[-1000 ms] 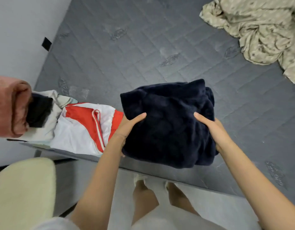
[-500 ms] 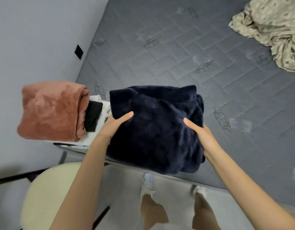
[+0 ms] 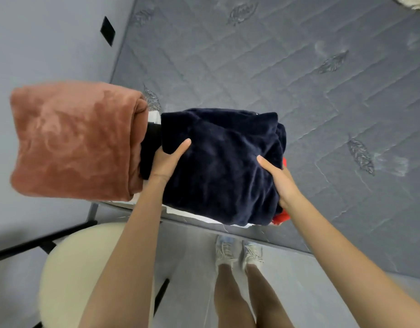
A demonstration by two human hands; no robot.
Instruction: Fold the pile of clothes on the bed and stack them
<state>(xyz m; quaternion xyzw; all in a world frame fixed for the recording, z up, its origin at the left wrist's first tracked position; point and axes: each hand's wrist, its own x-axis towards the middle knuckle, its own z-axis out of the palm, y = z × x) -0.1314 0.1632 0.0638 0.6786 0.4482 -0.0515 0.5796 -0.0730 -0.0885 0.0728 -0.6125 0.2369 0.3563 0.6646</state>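
Head camera, looking down: a grey quilted mattress (image 3: 298,79) stitched with leaf motifs fills the upper and right parts of the frame, its near edge running across the middle; a pale grey wall (image 3: 38,31) with one black diamond-shaped patch (image 3: 107,31) takes the upper left; a grey floor (image 3: 187,268) lies below; one round cream stool (image 3: 74,275) stands at lower left beside black metal bars (image 3: 38,242); a scrap of beige sheet (image 3: 417,2) shows in the top right corner. At centre frame a person holds one folded navy fleece (image 3: 223,166) over the near edge of the bed with two bare hands; the left hand (image 3: 167,162) grips its left side, thumb laid on top and fingers hidden underneath; the right hand (image 3: 278,178) grips its right side the same way. Just left of it sits one folded rust-coloured fleece (image 3: 71,140), with one black garment (image 3: 149,150) wedged between the two; white cloth (image 3: 194,215) and a red corner (image 3: 281,217) peek out beneath the navy bundle, though how many pieces lie there cannot be told, nor whether the bundle rests on them or hangs just above. Two bare forearms reach in from the bottom of the frame; two bare legs end in two pale sneakers (image 3: 225,250) side by side on the floor, just short of the mattress edge.
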